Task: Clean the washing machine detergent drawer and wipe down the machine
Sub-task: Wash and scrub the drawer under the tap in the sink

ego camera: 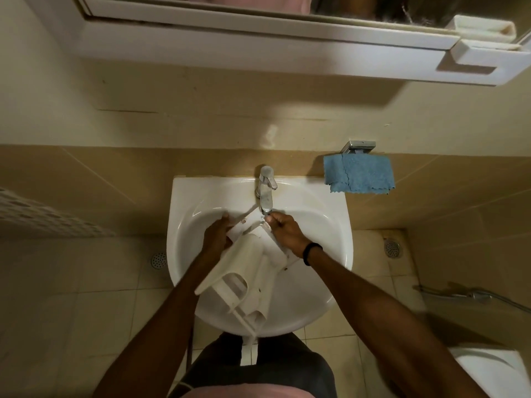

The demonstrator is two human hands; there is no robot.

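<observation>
Over a white sink (184,214) in a tiled bathroom, I hold the washing machine's detergent drawer (247,271) tilted across the basin, its far end up under the tap and its open compartments hanging out past the near rim. My left hand (217,237) is wrapped around the drawer's left edge near the top, fingers closed on the plastic. At centre, the chrome tap (265,191) points straight down at the drawer's upper end; whether water is running I cannot tell. My right hand (284,229) is curled at the drawer's upper right corner just below the spout, fingertips pinched together on the plastic or on something small there, and which of the two is unclear; a black band sits on that wrist. Further right, a blue cloth (359,173) hangs from a wall holder, clear of the sink.

To rinse well, I judge the drawer should stay sloped so water runs down through the compartments and drains into the basin, not over the front rim onto the floor. The left grip should hold firm while the right rubs residue from corners. The cloth looks best kept dry for the machine wipe
</observation>
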